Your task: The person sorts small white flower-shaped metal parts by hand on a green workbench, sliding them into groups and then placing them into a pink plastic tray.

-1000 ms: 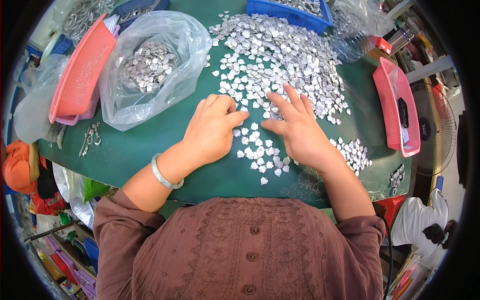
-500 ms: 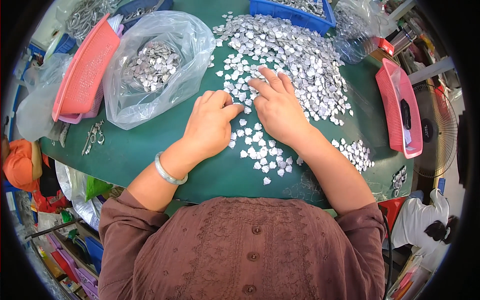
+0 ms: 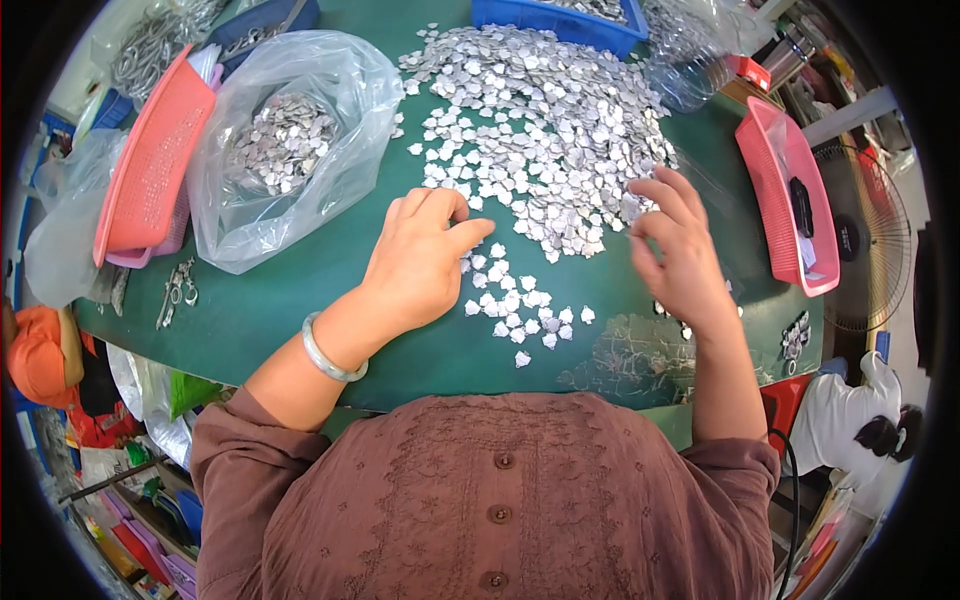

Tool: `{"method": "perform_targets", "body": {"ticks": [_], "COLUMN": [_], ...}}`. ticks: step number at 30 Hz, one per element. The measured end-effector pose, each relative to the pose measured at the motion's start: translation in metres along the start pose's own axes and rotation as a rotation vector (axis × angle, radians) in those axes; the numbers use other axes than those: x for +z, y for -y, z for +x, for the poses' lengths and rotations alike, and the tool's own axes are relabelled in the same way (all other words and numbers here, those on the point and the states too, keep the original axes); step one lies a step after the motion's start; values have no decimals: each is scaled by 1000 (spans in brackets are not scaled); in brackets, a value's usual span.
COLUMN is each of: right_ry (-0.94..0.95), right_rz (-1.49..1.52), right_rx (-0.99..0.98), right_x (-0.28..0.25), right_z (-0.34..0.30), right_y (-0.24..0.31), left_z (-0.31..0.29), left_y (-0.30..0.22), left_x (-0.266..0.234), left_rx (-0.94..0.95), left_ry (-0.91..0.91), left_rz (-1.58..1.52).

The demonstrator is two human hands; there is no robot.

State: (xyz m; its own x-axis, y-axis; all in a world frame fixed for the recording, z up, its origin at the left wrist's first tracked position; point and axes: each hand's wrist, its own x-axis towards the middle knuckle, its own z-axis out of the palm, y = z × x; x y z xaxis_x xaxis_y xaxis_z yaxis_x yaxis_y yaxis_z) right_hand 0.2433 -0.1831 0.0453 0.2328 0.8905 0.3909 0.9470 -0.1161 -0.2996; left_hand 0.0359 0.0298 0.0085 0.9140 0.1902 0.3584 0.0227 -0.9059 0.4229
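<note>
Many small flat silver metal pieces with notched outlines lie in a broad heap (image 3: 560,130) on the green table. My left hand (image 3: 420,260), a pale bangle (image 3: 333,350) on its wrist, rests at the heap's near left edge. Its fingers are curled under and its thumb points right; whatever they hold is hidden. A small scatter of silver pieces (image 3: 520,305) lies just right of that hand. My right hand (image 3: 683,255) is at the heap's right edge, slightly blurred, fingers bent and apart. Silver pieces show by its fingertips, and a few more lie partly hidden below it.
A clear plastic bag (image 3: 225,215) of silver pieces stands on the left, beside a tilted pink basket (image 3: 150,170). Blue trays (image 3: 570,28) are at the back. To the right are another pink basket (image 3: 775,200), a fan (image 3: 865,240) and a seated person (image 3: 845,430).
My right hand has moved right, from the heap's near left side to its right edge. My left hand stays nearly in place, still curled. The whole view has shifted slightly.
</note>
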Motion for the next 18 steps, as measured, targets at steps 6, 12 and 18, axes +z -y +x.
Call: {"method": "perform_targets", "body": {"ticks": [6, 12, 18], "right_ry": [115, 147, 67], "right_rz": [-491, -420, -30], "right_rx": [141, 152, -35], "right_x": [-27, -30, 23], "right_z": [-49, -44, 8], "right_y": [-26, -17, 17], "left_z": [16, 15, 13], "left_y": [-13, -8, -1], "left_x": [11, 12, 12], "left_rx": [86, 73, 18], "left_ry": [74, 41, -34], "left_rz": [46, -2, -25]}}
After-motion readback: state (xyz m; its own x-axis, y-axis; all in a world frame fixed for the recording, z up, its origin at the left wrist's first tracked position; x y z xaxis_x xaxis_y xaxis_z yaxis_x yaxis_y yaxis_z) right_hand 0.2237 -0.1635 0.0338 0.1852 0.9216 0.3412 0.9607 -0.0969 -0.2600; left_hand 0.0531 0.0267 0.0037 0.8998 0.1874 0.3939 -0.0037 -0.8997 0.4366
